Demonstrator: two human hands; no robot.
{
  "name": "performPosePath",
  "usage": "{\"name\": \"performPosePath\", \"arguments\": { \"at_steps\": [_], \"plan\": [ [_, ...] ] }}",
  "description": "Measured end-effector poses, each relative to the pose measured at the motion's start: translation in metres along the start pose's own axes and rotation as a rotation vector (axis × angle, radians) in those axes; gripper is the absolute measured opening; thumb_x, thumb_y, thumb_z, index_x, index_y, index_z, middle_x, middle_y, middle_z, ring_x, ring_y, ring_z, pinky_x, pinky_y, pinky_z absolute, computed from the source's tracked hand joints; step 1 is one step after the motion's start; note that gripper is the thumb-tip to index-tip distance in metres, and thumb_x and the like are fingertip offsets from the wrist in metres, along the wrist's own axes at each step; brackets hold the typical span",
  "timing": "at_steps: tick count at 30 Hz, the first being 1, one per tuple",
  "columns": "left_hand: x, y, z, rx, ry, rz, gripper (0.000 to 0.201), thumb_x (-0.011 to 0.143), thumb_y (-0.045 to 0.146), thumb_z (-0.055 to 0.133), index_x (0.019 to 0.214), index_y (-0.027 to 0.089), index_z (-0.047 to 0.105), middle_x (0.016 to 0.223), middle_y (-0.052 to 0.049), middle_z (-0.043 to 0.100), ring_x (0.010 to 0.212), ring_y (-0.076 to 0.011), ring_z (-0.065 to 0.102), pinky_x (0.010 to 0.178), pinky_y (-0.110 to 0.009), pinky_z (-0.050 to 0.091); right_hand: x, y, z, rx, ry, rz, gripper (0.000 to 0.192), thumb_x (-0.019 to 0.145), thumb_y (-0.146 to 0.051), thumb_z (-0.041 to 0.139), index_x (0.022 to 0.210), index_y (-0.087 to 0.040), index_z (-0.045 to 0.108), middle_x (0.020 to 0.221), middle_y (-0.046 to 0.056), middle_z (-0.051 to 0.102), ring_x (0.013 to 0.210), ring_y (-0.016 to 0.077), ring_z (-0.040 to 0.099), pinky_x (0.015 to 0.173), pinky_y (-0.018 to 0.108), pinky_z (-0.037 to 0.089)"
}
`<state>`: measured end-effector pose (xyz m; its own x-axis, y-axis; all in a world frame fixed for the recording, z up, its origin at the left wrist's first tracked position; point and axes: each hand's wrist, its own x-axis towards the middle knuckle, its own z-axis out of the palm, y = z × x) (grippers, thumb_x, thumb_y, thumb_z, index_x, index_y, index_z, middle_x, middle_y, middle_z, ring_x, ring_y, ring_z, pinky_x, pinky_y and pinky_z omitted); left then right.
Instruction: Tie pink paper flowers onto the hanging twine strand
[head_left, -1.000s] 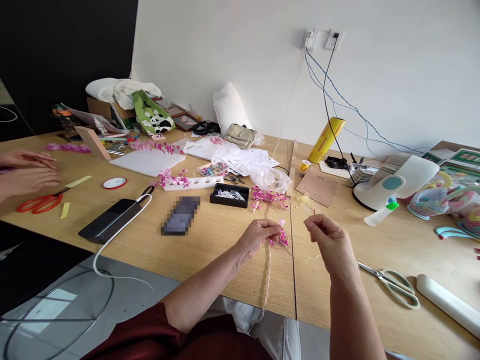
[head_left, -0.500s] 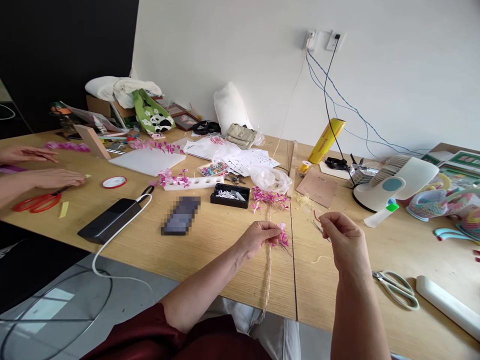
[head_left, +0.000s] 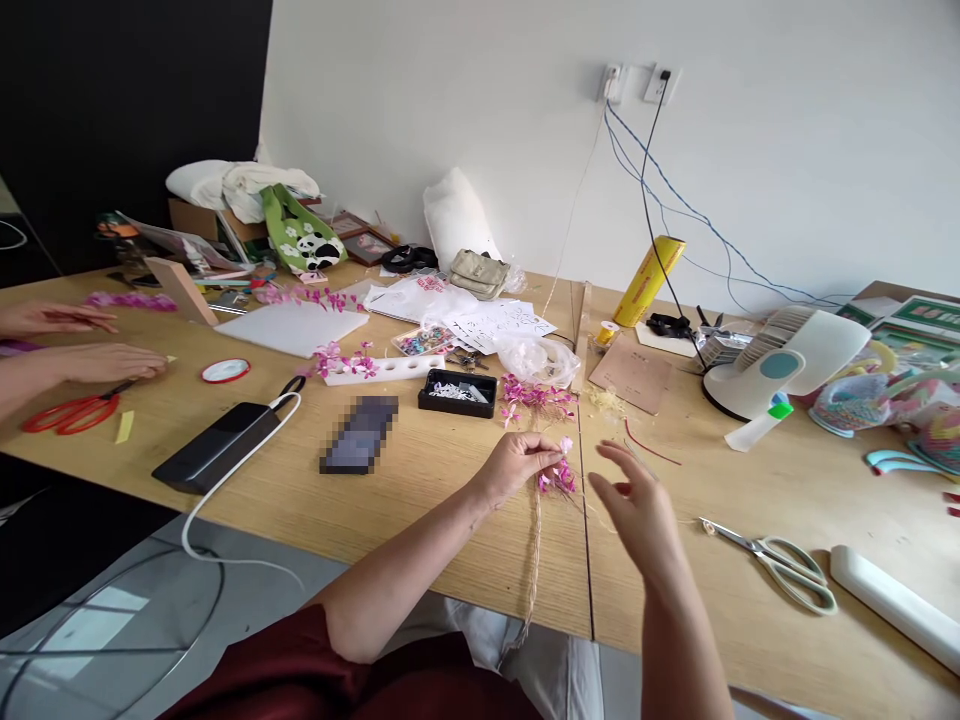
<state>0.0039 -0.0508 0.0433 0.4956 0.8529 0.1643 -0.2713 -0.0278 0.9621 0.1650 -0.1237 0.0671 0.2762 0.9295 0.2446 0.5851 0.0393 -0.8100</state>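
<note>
My left hand [head_left: 517, 470] is closed in a pinch on a small sprig of pink and white flowers [head_left: 559, 480] above the table. Just to its right is my right hand [head_left: 637, 510], its thumb and fingers apart and nothing visible between them. A thin pale thread runs from near the sprig behind my right hand. Below the sprig, a pale twisted cord [head_left: 535, 560] hangs over the table edge to my lap. Beyond my left hand lies a larger bunch of magenta flowers [head_left: 536, 398]. Scissors with pale handles [head_left: 793, 578] rest to the right, and a red wire [head_left: 651, 445] lies behind my right hand.
Nearby stand a black tray of small pieces [head_left: 457, 392], a pixelated dark slab [head_left: 360, 436] and a black power bank [head_left: 217, 446] with a white cable. A white fan [head_left: 787, 365] is at right. At far left, another person's hands [head_left: 112, 362] are beside red scissors [head_left: 71, 412].
My right hand has moved left toward the sprig, and its pinched fingers have spread apart. The sprig stays in my left hand, while the red wire and scissors' blades now show more fully.
</note>
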Motion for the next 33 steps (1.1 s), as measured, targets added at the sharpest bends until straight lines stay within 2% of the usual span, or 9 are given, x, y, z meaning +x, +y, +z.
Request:
{"name": "performPosePath", "arguments": {
  "at_steps": [3,6,9,14,17,20,24,27,33],
  "plan": [
    [0.0,0.0,0.001,0.125,-0.016,0.076,0.02,0.072,0.031,0.061,0.074,0.011,0.064,0.06,-0.001,0.057,0.056,-0.0101,0.051,0.057,-0.022,0.041,-0.006,0.0,0.025,0.283,-0.186,0.114,0.035,0.071,-0.046,0.057,0.093,-0.018,0.058,0.078,0.006,0.064,0.059,0.0152,0.055,0.048,0.024,0.038],
    [0.002,0.0,-0.002,0.326,0.008,0.183,0.016,0.073,0.028,0.06,0.073,0.012,0.065,0.062,-0.001,0.057,0.057,-0.0099,0.051,0.056,-0.021,0.04,-0.013,-0.003,0.03,0.145,-0.173,0.092,0.028,0.078,-0.045,0.049,0.076,-0.018,0.056,0.052,-0.001,0.053,0.046,0.0115,0.046,0.044,0.022,0.031],
    [0.004,0.002,-0.004,0.491,0.003,0.25,0.013,0.075,0.024,0.058,0.072,0.014,0.065,0.064,-0.001,0.058,0.06,-0.01,0.052,0.058,-0.02,0.04,-0.019,-0.014,0.022,-0.237,-0.112,-0.113,0.023,0.083,-0.034,0.043,0.073,-0.019,0.056,0.056,0.0,0.054,0.051,0.0118,0.047,0.05,0.022,0.03],
    [0.008,0.003,0.001,0.667,-0.128,0.296,0.016,0.077,0.013,0.051,0.069,0.014,0.065,0.067,-0.001,0.06,0.066,-0.0107,0.053,0.063,-0.02,0.04,-0.009,-0.039,0.008,-0.729,-0.267,-0.353,0.018,0.083,-0.019,0.04,0.075,-0.021,0.056,0.063,0.001,0.056,0.049,0.011,0.044,0.047,0.023,0.021],
    [0.006,0.004,0.005,0.697,-0.272,0.282,0.017,0.076,0.011,0.05,0.067,0.014,0.064,0.066,-0.001,0.059,0.065,-0.0107,0.053,0.063,-0.021,0.04,0.014,-0.042,-0.004,-0.726,-0.347,-0.447,0.016,0.08,-0.015,0.043,0.07,-0.02,0.054,0.062,0.0,0.053,0.05,0.0103,0.042,0.047,0.023,0.021],
    [0.001,0.005,0.007,0.536,-0.349,0.226,0.014,0.076,0.021,0.056,0.07,0.014,0.065,0.066,-0.001,0.059,0.062,-0.0098,0.053,0.061,-0.02,0.04,0.038,-0.025,-0.013,-0.437,-0.408,-0.444,0.018,0.082,-0.023,0.043,0.067,-0.019,0.053,0.061,-0.001,0.051,0.056,0.0101,0.043,0.053,0.021,0.029],
    [-0.003,0.003,0.003,0.271,-0.265,0.121,0.019,0.073,0.03,0.06,0.072,0.012,0.064,0.061,-0.001,0.056,0.055,-0.0084,0.05,0.055,-0.019,0.04,0.043,0.014,-0.003,-0.024,-0.407,-0.263,0.022,0.082,-0.032,0.044,0.067,-0.018,0.051,0.058,-0.003,0.045,0.055,0.0097,0.04,0.052,0.021,0.032],
    [-0.001,-0.001,-0.003,0.172,-0.153,0.1,0.02,0.074,0.031,0.06,0.073,0.011,0.062,0.059,0.0,0.054,0.054,-0.0085,0.05,0.055,-0.02,0.041,0.027,0.034,0.016,0.123,-0.366,-0.168,0.025,0.083,-0.036,0.044,0.068,-0.017,0.049,0.055,-0.004,0.04,0.051,0.0089,0.036,0.049,0.02,0.03],
    [0.007,-0.008,-0.013,0.509,0.044,0.291,0.013,0.077,0.023,0.056,0.07,0.014,0.062,0.065,-0.001,0.057,0.061,-0.0094,0.052,0.06,-0.02,0.04,-0.01,0.025,0.037,-0.175,-0.253,-0.294,0.022,0.086,-0.031,0.04,0.074,-0.018,0.054,0.057,-0.002,0.047,0.051,0.0095,0.041,0.052,0.02,0.031]
  ]
}}
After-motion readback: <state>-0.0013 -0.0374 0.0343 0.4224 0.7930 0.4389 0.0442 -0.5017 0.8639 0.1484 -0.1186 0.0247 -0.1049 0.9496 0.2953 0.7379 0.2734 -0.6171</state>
